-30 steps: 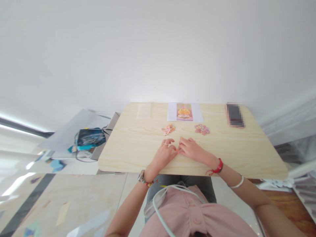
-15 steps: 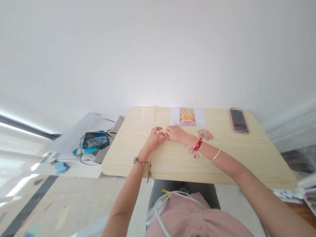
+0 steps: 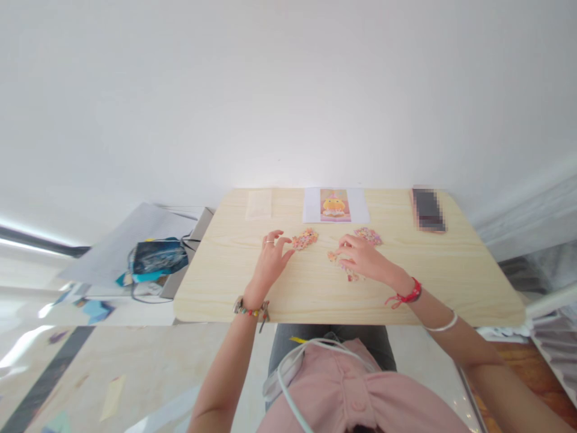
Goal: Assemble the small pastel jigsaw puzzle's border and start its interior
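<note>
On the pale wooden table, my left hand [image 3: 271, 258] rests beside an orange-pink pile of small jigsaw pieces [image 3: 305, 239]. Its fingers are apart and hold nothing that I can see. Over a looser group of yellowish and reddish pieces [image 3: 355, 276] is my right hand [image 3: 363, 257], its fingers spread and bent downward, partly covering them. A pink-purple pile of pieces [image 3: 368, 235] lies just behind the right hand. Further back, a white sheet [image 3: 358, 204] carries a printed picture of a yellow cartoon figure [image 3: 335, 205].
A dark phone [image 3: 428, 209] lies at the table's back right. At the back left is a pale flat packet [image 3: 259, 204]. Left of the table, a box [image 3: 187, 252] holds a dark blue bag [image 3: 160, 257]. A white cable [image 3: 282, 376] crosses my lap. The wall stands behind.
My right hand has moved right, away from the left hand, to the loose pieces. The orange-pink pile between the hands is now uncovered. The camera view has shifted slightly.
</note>
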`<state>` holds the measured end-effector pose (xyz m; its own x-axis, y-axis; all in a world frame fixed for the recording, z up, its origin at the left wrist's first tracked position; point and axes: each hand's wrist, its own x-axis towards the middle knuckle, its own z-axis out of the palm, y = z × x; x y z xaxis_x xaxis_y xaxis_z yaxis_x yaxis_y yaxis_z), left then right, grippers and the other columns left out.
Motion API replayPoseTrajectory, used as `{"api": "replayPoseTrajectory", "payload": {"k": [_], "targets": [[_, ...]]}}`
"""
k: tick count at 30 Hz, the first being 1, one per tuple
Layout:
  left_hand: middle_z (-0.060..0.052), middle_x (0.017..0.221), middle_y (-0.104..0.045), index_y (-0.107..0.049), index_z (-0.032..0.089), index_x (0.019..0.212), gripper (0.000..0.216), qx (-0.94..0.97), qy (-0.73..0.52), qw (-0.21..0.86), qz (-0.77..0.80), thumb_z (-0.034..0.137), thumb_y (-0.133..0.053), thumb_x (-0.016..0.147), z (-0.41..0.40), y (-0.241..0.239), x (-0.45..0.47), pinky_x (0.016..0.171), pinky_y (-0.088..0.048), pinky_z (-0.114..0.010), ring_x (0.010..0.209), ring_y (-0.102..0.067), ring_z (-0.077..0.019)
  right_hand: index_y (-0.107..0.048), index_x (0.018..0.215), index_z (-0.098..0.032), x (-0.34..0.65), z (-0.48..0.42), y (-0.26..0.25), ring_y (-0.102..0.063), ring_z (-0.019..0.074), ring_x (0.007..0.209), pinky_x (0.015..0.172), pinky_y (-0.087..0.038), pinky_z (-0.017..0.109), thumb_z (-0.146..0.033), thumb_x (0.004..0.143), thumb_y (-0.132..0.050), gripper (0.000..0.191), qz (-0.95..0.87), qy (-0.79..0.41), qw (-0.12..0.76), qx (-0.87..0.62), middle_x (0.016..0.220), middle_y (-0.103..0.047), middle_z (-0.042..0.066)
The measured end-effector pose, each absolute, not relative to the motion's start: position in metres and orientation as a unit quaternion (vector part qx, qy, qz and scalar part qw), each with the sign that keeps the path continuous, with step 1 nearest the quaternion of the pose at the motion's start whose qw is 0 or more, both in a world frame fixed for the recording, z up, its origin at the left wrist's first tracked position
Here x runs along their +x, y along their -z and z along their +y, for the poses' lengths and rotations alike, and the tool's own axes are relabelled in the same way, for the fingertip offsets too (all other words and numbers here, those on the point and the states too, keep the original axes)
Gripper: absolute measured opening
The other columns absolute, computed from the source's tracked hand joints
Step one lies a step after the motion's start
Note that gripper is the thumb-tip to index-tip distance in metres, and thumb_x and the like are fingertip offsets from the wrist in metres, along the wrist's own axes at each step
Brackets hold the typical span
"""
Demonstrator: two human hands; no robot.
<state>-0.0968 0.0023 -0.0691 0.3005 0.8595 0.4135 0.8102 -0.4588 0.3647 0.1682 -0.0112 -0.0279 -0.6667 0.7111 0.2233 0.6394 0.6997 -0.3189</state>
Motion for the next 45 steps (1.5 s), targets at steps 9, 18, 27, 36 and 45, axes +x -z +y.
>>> {"api": "replayPoseTrajectory", "payload": {"k": [9,18,27,36,45], "targets": [[-0.009,0.112,-0.042,-0.053,0.019,0.096,0.028,0.868,-0.239,0.131,0.415,0.011,-0.060,0.069,-0.050,0.066,-0.012,0.089,-0.044,-0.043,0.106,-0.042,-0.0239,-0.059,0.084,-0.016,0.191,-0.059,0.044,-0.048,0.0193,0.090,0.077,-0.034,0.034,-0.021,0.080,-0.052,0.010,-0.891,-0.058,0.108,-0.436,0.095,-0.053,0.008],[-0.011,0.104,-0.048,-0.055,0.015,0.086,0.012,0.874,-0.222,0.128,0.413,0.012,-0.056,0.074,-0.052,0.068,0.020,0.088,-0.043,-0.042,0.102,-0.045,-0.0228,-0.058,0.079,-0.016,0.189,-0.061,0.054,-0.050,0.0185,0.087,0.072,-0.036,0.032,-0.022,0.082,-0.051,0.010,-0.886,-0.047,0.113,-0.447,0.092,-0.054,0.008],[-0.010,0.104,-0.048,-0.055,0.017,0.079,0.008,0.872,-0.248,0.158,0.392,0.016,-0.060,0.073,-0.044,0.064,0.014,0.088,-0.044,-0.044,0.108,-0.043,-0.0244,-0.059,0.077,-0.017,0.190,-0.063,0.055,-0.050,0.0179,0.088,0.075,-0.035,0.033,-0.020,0.084,-0.048,0.014,-0.883,-0.044,0.154,-0.440,0.088,-0.057,0.006],[-0.010,0.109,-0.044,-0.055,0.017,0.079,0.009,0.874,-0.270,0.157,0.372,0.021,-0.061,0.074,-0.017,0.055,0.028,0.088,-0.043,-0.043,0.108,-0.042,-0.0243,-0.061,0.074,-0.017,0.208,-0.045,0.053,-0.050,0.0179,0.084,0.076,-0.034,0.033,-0.022,0.086,-0.044,0.022,-0.860,-0.019,0.212,-0.463,0.084,-0.056,0.006],[-0.010,0.105,-0.046,-0.054,0.014,0.082,0.009,0.884,-0.258,0.112,0.372,0.019,-0.059,0.076,0.042,0.060,0.064,0.089,-0.042,-0.040,0.108,-0.043,-0.0231,-0.062,0.075,-0.016,0.229,0.006,0.058,-0.049,0.0178,0.079,0.070,-0.034,0.031,-0.023,0.084,-0.046,0.019,-0.834,0.054,0.203,-0.510,0.084,-0.056,0.007]]}}
